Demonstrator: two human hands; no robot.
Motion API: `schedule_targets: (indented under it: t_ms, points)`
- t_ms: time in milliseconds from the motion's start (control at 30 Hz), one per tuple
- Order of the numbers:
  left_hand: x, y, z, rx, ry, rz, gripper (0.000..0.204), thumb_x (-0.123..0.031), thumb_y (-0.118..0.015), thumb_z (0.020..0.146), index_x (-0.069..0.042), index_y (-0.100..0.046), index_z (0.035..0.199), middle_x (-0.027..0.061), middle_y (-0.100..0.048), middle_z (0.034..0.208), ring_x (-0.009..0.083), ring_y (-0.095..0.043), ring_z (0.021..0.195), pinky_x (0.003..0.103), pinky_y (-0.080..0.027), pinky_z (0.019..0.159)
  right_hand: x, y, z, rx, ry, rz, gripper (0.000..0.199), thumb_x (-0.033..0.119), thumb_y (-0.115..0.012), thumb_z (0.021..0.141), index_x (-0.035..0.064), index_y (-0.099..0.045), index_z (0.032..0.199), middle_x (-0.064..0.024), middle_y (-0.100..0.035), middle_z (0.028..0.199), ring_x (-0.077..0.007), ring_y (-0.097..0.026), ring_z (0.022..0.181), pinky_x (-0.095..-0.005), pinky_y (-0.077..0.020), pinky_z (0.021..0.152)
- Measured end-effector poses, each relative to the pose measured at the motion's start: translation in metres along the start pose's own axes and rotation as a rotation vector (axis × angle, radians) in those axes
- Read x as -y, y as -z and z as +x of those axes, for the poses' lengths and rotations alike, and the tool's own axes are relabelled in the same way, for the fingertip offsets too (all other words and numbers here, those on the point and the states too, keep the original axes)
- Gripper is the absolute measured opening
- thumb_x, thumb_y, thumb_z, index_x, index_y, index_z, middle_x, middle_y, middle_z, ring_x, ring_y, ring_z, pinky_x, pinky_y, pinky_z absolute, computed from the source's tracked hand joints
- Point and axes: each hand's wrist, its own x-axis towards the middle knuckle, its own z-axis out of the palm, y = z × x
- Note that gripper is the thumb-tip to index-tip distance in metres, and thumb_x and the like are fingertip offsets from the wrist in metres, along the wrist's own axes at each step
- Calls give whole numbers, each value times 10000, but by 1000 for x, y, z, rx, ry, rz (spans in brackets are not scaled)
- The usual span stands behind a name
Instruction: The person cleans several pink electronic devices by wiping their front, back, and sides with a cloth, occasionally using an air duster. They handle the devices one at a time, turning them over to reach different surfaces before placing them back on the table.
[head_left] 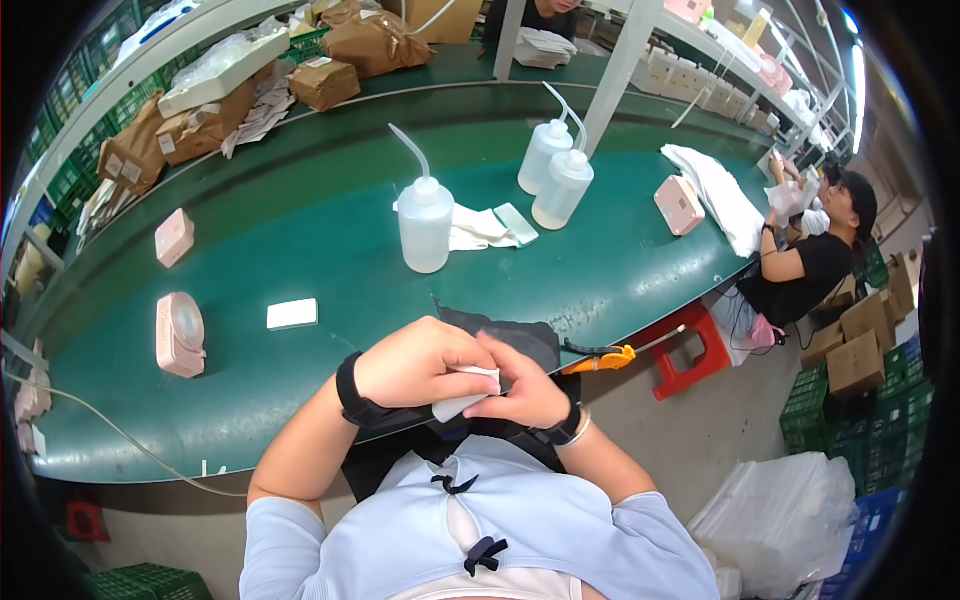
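Close to my body, above the table's near edge, my left hand [420,362] and my right hand [528,392] meet with curled fingers around a small white piece [455,405]. Its lower part shows between them; the fingers cover the rest, so I cannot tell what it is. A dark grey cloth [505,335] lies on the green table just beyond my hands. Beside it, at the table edge, sits an orange-handled tool [605,360]. Farther out stand a squeeze bottle [427,228] with a bent spout, a white cloth [478,232] and two more squeeze bottles [563,190].
To the left are a pink device with a round front [180,337], a smaller pink device [175,238] and a white block [292,314]. Another pink device [680,206] and white fabric [715,195] lie right, near a seated co-worker [815,255]. A cable [110,430] crosses the left edge.
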Motion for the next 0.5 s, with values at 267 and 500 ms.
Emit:
schedule_targets:
  t_ms: [267, 500]
  points:
    - [24, 6, -11, -292, 394, -79, 134, -131, -770, 866, -15, -727, 916, 51, -712, 791, 127, -662, 714, 268, -524, 654, 5, -20, -10, -176, -449, 883, 293, 172, -678, 959, 37, -582, 1201, 18, -626, 1027, -71, -599, 922, -245, -494, 823]
    - [110, -17, -2, -670, 462, -225, 513, -191, -833, 813, 3, -583, 1216, 110, -670, 1079, 161, -651, 940, 290, -530, 789, -10, 10, -9, -392, -303, 641, 114, 100, -664, 924, -12, -678, 940, -107, -623, 1171, -171, -536, 1188, -329, -409, 1029]
